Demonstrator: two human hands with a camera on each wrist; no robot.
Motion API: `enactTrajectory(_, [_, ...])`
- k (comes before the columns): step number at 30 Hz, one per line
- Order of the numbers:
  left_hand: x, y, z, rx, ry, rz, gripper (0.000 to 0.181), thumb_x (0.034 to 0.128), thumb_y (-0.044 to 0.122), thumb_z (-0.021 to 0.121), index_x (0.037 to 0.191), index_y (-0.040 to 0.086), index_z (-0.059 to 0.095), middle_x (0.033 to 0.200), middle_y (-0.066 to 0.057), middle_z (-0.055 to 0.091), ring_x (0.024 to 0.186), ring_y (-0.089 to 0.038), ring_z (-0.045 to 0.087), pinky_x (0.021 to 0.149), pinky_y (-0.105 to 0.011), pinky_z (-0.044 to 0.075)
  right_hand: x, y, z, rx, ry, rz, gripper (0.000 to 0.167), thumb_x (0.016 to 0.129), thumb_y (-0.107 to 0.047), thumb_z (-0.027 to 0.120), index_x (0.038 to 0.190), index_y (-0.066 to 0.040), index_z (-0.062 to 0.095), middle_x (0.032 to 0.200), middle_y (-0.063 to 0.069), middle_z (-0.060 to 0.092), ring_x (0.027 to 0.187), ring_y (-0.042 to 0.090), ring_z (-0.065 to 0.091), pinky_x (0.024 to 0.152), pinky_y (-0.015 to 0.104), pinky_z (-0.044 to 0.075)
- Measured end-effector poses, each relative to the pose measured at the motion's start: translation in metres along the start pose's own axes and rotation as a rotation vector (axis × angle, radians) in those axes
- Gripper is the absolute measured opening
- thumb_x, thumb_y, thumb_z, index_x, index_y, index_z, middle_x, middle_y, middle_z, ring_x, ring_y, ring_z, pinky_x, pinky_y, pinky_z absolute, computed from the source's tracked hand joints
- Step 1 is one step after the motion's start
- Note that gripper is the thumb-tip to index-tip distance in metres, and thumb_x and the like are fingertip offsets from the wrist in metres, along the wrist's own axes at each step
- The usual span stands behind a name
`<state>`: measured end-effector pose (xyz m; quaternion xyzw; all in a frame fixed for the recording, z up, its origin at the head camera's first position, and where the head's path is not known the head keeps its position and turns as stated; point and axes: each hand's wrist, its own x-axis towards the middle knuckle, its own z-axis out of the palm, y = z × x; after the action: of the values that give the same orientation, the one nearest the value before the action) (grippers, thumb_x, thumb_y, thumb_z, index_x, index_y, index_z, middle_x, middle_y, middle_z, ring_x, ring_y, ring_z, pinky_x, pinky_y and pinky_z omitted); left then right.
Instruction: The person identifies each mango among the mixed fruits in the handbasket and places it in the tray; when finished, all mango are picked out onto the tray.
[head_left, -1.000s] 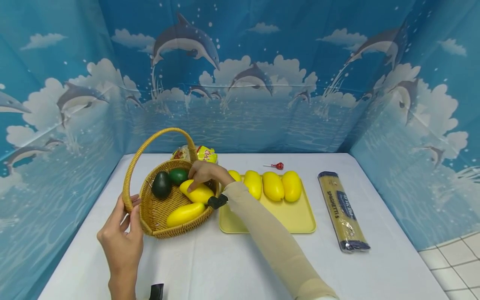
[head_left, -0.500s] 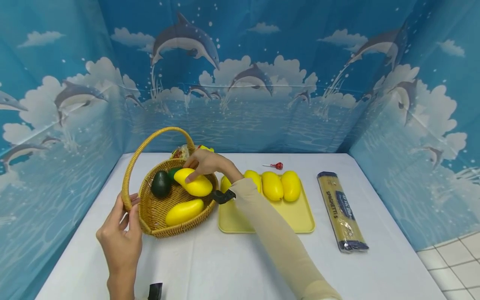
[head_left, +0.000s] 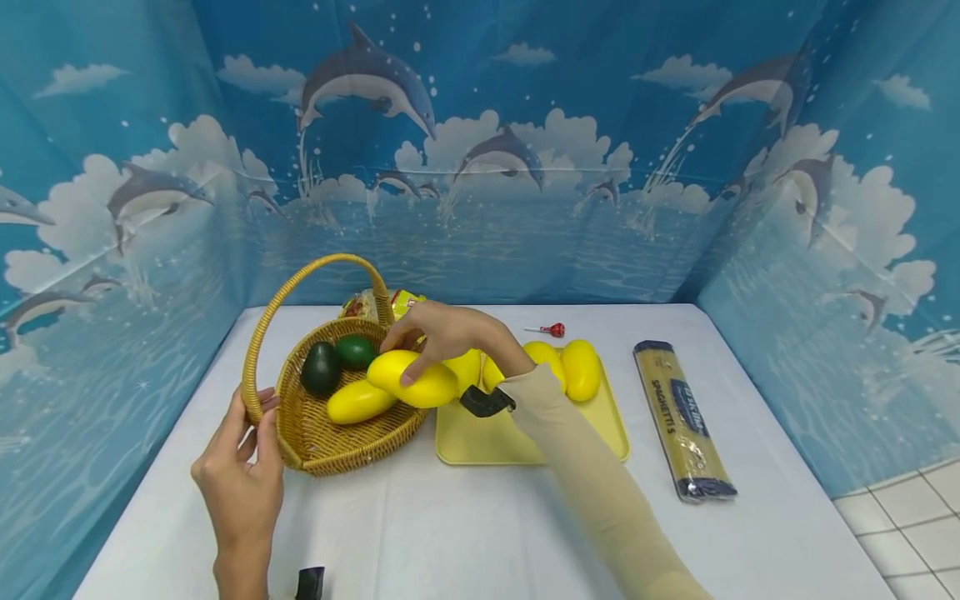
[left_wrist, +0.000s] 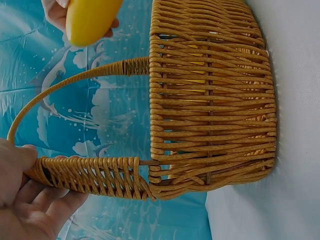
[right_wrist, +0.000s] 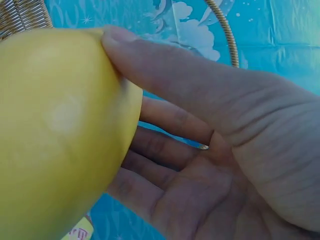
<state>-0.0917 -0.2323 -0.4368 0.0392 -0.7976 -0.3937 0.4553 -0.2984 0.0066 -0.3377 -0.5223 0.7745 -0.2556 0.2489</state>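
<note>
My right hand (head_left: 450,333) grips a yellow mango (head_left: 412,379) between thumb and fingers, raised over the right rim of the wicker basket (head_left: 330,462). In the right wrist view the thumb presses the mango (right_wrist: 60,135) from one side while the fingers lie behind it. My left hand (head_left: 243,475) pinches the lower left end of the basket's arched handle (head_left: 262,350). Inside the basket lie another yellow mango (head_left: 360,402), a dark avocado (head_left: 321,369) and a green fruit (head_left: 356,352). The left wrist view shows the basket's woven side (left_wrist: 210,110) standing on the cloth.
Right of the basket, a yellow tray (head_left: 487,450) bears several mangoes (head_left: 581,371), partly behind my right arm. A red lollipop (head_left: 555,330) lies behind it. A spaghetti pack (head_left: 684,421) lies farther right. Snack packets (head_left: 405,304) sit behind the basket.
My right hand has lifted the mango out of the basket and carried it rightward. The mango left in the basket has shifted up and left. My left hand stays on the handle.
</note>
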Motion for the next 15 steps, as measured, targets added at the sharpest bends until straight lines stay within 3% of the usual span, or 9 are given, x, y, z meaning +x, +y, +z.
enactTrajectory(8, [0.0, 0.002, -0.001, 0.002, -0.001, -0.006, 0.05, 0.0988, -0.01, 0.071, 0.147, 0.001, 0.065, 0.127, -0.018, 0.077, 0.118, 0.007, 0.067, 0.093, -0.01, 0.054, -0.038, -0.001, 0.011, 0.062, -0.025, -0.005, 0.054, 0.093, -0.013, 0.087, 0.142, -0.002, 0.069, 0.139, 0.01, 0.072, 0.124, 0.02, 0.069, 0.106, 0.029, 0.06])
enactTrajectory(15, [-0.001, 0.003, -0.003, 0.005, -0.006, -0.005, 0.048, 0.1001, -0.009, 0.07, 0.147, 0.0, 0.065, 0.127, -0.019, 0.076, 0.119, 0.008, 0.066, 0.094, -0.01, 0.053, -0.068, 0.024, 0.037, 0.1, -0.036, 0.02, 0.051, 0.091, -0.013, 0.089, 0.137, -0.002, 0.072, 0.13, 0.006, 0.075, 0.118, 0.016, 0.07, 0.104, 0.034, 0.061])
